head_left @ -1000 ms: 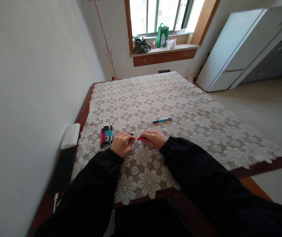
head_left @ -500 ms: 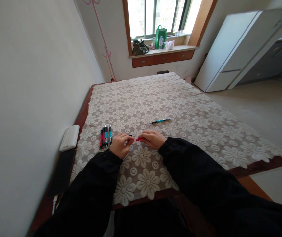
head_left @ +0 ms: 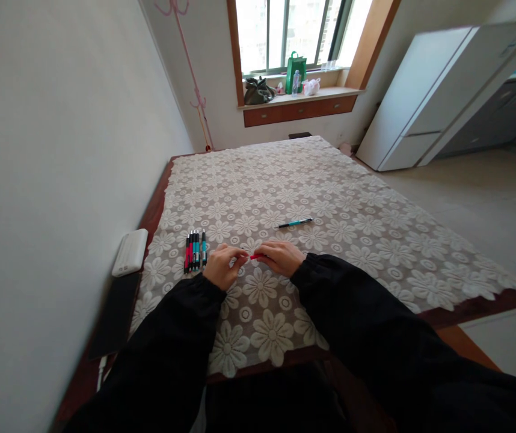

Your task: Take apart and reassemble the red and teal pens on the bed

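My right hand is closed around a short red pen barrel, whose end points left. Facing it, my left hand pinches with thumb and index finger at that end; what lies between those fingertips is too small to make out. To the left of my left hand, several red and blue pens with black ends lie side by side. Beyond my right hand a single blue pen with a black end lies on the flowered lace tablecloth.
Along the wall on the left are a white box-shaped device, a black flat object and a white cable. At the back, a window sill bears bags and a bottle. A white fridge stands at the right.
The view has shifted slightly. Both hands stay close together at the red barrel, and the dark piece by my left fingertips shows less now. The pens on the cloth lie as before.
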`<state>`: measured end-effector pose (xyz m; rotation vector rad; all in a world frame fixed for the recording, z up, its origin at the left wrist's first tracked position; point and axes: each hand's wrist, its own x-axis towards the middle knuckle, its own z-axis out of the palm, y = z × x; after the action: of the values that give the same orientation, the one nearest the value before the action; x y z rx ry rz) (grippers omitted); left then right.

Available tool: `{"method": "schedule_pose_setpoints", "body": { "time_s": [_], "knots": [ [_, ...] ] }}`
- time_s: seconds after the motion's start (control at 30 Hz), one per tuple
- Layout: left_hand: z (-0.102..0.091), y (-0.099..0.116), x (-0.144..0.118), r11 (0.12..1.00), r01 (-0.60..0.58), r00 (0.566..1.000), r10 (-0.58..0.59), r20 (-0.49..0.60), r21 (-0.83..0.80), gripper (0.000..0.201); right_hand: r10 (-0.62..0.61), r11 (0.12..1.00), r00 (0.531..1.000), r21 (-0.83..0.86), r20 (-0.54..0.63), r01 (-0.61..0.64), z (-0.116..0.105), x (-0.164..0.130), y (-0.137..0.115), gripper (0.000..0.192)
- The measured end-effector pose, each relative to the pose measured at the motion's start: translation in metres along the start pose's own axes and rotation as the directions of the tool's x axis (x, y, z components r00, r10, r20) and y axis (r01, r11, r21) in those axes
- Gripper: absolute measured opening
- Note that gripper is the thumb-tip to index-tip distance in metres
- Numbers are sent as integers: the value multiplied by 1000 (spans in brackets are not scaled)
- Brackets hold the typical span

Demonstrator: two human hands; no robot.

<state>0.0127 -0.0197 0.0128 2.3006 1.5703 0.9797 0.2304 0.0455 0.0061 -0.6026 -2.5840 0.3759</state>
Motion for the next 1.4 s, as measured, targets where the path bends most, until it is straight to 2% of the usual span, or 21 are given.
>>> {"method": "schedule_pose_setpoints", "body": {
  "time_s": [0.1,0.3,0.43,0.57,0.7,0.9,1.07,1.27,1.4],
  "knots": [
    [0,-1,0,999,32,999,-32,-24,-15,10,-3,1000,1000,2,7,3,-1,1,-1,20],
    [0,1,-1,999,-15,999,16,-36,52,10,-2,1000,999,-22,45,3,-4,1,-6,19],
    [1,1,-2,1000,18,997,-16,-79,24,16,79,995,996,60,35,-81,-4,0,-8,17],
    [-2,3,-1,998,49,992,-53,-113,-35,32,170,971,985,169,16,-170,-3,0,-6,19],
    [-6,1,1,996,80,983,-72,-167,39,30,243,940,970,250,-23,-230,-4,0,-5,17],
    [-6,-4,2,993,79,992,-69,-109,87,28,336,909,931,309,-143,-281,-5,2,-2,12],
    [-2,-9,0,974,82,995,-66,-81,210,39,348,921,918,249,-188,-299,0,2,4,12],
    [0,-16,-1,962,114,993,-102,-64,250,13,291,956,946,69,-144,-284,-2,2,6,13],
    [-2,-16,0,956,159,987,-145,-74,245,15,315,948,941,-4,-120,-318,-5,1,4,13]
  ]
}}
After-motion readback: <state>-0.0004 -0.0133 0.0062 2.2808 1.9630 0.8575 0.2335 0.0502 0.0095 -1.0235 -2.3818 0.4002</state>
